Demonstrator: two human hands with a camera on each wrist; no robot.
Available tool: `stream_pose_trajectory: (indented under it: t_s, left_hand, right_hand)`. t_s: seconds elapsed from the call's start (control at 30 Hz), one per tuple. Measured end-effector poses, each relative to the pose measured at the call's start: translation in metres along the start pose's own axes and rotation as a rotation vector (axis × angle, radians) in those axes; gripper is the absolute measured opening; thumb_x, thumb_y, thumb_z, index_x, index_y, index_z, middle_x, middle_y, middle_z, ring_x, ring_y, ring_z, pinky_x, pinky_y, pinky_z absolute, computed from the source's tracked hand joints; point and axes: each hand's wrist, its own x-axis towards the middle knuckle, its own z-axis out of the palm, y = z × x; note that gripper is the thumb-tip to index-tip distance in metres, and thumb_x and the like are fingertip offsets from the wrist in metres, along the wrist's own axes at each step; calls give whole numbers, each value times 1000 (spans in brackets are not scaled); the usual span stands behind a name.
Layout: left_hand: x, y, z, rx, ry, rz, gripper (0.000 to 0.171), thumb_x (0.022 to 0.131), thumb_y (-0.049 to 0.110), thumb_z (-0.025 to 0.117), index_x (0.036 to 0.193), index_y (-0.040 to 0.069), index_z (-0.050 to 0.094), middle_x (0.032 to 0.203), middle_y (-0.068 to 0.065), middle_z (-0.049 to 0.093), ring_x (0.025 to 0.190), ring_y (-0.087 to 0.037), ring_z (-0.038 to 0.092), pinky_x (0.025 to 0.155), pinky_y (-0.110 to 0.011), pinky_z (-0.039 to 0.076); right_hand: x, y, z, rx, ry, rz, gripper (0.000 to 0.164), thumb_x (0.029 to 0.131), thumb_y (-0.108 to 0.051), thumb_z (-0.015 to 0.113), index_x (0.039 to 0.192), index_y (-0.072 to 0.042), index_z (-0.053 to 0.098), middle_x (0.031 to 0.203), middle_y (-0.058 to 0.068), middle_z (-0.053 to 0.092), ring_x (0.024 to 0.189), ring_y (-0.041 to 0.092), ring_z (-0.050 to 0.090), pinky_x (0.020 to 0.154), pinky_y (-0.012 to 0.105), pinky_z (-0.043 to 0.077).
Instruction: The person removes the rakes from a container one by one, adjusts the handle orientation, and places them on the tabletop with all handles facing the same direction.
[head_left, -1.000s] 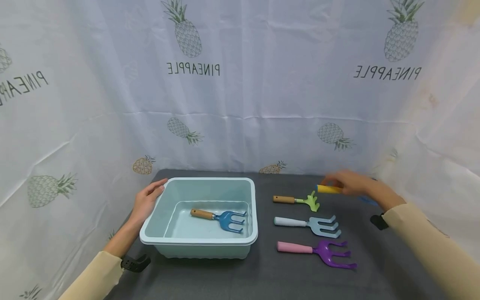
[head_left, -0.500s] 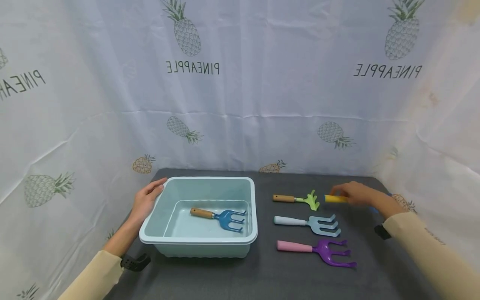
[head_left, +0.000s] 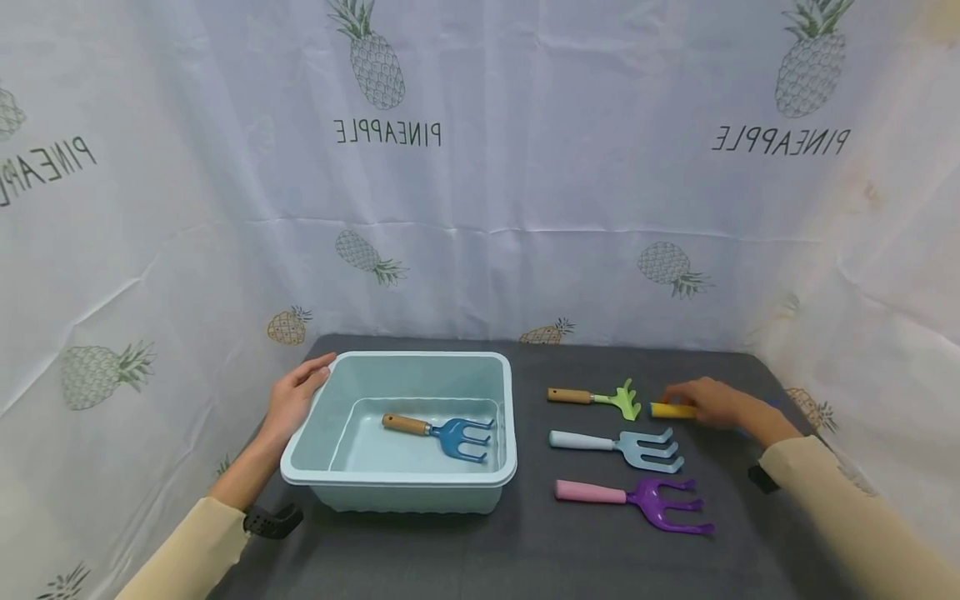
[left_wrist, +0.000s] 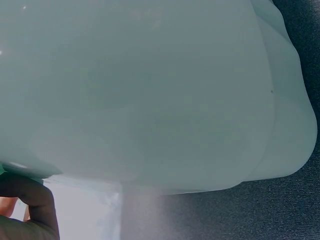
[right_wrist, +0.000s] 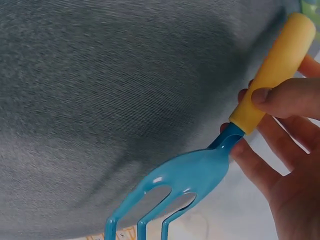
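My right hand [head_left: 716, 403] grips the yellow handle [right_wrist: 275, 67] of a hand rake, thumb on one side and fingers behind. Its blue three-tined head [right_wrist: 192, 170] shows in the right wrist view, close to the dark cloth; in the head view the hand mostly hides it. My left hand [head_left: 291, 403] holds the left rim of a pale green plastic basin [head_left: 405, 479], with a bent finger [left_wrist: 37, 200] at the rim in the left wrist view. Inside the basin lies a blue hand rake [head_left: 453, 438] with a wooden handle.
Right of the basin, a lime-green rake [head_left: 622, 400], a light-blue rake [head_left: 648, 451] and a purple rake [head_left: 660, 505] with a pink handle lie in a column. A dark grey cloth [head_left: 525, 550] covers the table. Pineapple-print curtains [head_left: 495, 183] enclose the back and sides.
My right hand has moved rightward and lower with the yellow-handled rake, mostly in the first half second. My left hand and the basin have kept their places.
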Motion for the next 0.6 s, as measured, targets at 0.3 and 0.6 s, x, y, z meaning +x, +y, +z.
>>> stream_pose_trajectory:
  t_s: [0.3,0.6]
  left_hand:
    - [0,1,-2,-30,-18,-16,50,111,34,45,156,12,46,156,-18,50,94,15,57,79,-13,52]
    - [-2,3,0,-15,-4,-35,51,111,38,45,157,14,47,156,-16,50,95,14,55,79,-12,51]
  right_hand:
    - [-3,1,9,-29,8,-34,63,80,23,51,126,-16,67,109,12,73,93,31,69,78,52,58]
    - [-7,-6,11,-94,19,-28,55,81,18,59,122,-19,69,104,9,70,91,29,64,81,57,55]
